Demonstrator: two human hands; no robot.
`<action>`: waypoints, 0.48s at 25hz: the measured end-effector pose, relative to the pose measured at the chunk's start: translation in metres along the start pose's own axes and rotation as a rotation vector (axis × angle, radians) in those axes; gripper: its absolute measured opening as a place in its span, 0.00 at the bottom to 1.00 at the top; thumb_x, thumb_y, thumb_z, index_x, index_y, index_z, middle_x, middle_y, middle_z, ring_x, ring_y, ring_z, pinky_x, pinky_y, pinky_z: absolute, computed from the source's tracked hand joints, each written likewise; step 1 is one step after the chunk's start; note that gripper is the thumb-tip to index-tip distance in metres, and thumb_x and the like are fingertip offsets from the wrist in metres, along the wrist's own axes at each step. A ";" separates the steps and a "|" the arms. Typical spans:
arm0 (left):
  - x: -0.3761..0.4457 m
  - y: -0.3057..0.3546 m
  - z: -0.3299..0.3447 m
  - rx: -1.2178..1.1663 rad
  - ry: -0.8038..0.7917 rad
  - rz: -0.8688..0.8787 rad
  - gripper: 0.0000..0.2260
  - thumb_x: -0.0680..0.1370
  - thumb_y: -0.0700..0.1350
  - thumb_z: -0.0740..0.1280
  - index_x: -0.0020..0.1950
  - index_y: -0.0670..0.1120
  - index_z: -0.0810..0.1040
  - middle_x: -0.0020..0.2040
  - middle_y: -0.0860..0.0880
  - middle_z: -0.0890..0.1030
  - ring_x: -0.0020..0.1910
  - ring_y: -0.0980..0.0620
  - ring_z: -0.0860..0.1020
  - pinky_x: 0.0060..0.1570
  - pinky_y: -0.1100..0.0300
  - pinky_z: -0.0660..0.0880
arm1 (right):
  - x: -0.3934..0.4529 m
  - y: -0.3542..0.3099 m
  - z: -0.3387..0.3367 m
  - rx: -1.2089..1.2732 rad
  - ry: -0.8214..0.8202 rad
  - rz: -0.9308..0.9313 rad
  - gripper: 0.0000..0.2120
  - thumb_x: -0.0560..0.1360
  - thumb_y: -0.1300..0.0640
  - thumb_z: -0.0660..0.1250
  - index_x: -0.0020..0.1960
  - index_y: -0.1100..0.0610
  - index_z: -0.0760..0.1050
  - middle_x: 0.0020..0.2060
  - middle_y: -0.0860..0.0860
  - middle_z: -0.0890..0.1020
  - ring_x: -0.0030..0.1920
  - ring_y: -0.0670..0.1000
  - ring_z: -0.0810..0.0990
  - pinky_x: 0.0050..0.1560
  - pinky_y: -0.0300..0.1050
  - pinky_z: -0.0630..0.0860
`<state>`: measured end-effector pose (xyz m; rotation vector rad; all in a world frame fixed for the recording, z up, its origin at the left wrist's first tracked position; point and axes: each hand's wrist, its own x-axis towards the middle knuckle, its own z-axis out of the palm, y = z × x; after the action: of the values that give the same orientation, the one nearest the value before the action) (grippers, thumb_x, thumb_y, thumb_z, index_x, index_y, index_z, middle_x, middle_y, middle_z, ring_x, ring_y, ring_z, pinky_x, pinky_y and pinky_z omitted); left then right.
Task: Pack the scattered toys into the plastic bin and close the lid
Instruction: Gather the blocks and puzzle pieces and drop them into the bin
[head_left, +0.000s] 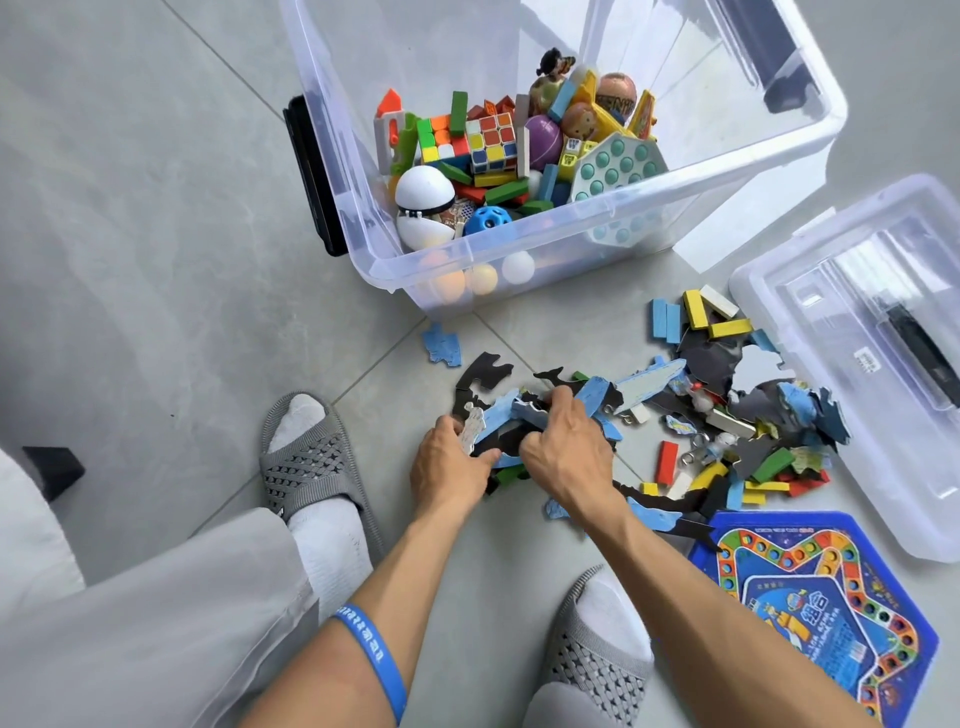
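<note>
Nearest: two slippered feet on the tiled floor (156, 260), a blue wristband (371, 657) on the left forearm.

Board game tray (831, 613), blue and hexagonal, lies flat by the right foot, not yet packed.

Both hands low over the floor, gathering flat puzzle pieces (524, 415). Left hand (449, 462): fingers curled under the near edge of a stack of blue and black pieces, thumb on top, holding them. Right hand (563, 444): fingers closed round the same bundle from above. Pieces overlap loosely; several stick out past both grips.

Right of the hands: remaining scatter of puzzle pieces, coloured wooden blocks (701, 312) and small bits, spread as far as the lid (857, 338), which lies on the floor, apart from the bin. One blue piece (441, 345) sits alone near the bin's front corner.

Farthest: plastic bin (571, 218), open, partly filled with cubes, balls, blocks and figures.

Risks (judgement):
- The bundle is thin, slippery card; a lift with uneven squeeze could fan it out and drop pieces.
- Protruding ends may catch the bin rim on transfer.
- The tray is wide; laid on the uneven heap it could stand proud and keep the lid from seating.
- The isolated piece is easy to overlook.
</note>
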<state>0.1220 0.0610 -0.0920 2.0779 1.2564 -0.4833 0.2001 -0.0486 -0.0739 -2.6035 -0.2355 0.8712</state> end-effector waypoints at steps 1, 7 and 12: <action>0.000 0.001 0.001 -0.037 0.004 -0.003 0.21 0.68 0.52 0.76 0.55 0.47 0.73 0.51 0.50 0.79 0.52 0.46 0.77 0.49 0.57 0.71 | 0.002 -0.001 0.005 -0.024 0.010 -0.006 0.18 0.71 0.54 0.59 0.60 0.54 0.66 0.54 0.55 0.74 0.50 0.61 0.76 0.45 0.51 0.70; -0.008 0.006 -0.001 -0.429 -0.016 -0.075 0.08 0.71 0.43 0.71 0.38 0.48 0.72 0.33 0.52 0.78 0.33 0.51 0.75 0.33 0.61 0.70 | 0.007 0.005 0.017 0.111 0.073 -0.085 0.13 0.77 0.51 0.65 0.59 0.54 0.69 0.53 0.54 0.73 0.48 0.59 0.76 0.43 0.50 0.71; -0.018 -0.002 -0.014 -0.831 -0.170 -0.190 0.09 0.74 0.35 0.67 0.51 0.46 0.76 0.37 0.44 0.81 0.28 0.49 0.76 0.27 0.64 0.68 | 0.001 0.022 0.009 0.565 -0.005 0.068 0.10 0.75 0.52 0.70 0.46 0.51 0.68 0.39 0.51 0.77 0.37 0.54 0.75 0.38 0.53 0.75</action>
<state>0.1117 0.0601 -0.0722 1.2070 1.2676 -0.1585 0.1958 -0.0655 -0.0896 -2.0903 0.0916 0.8226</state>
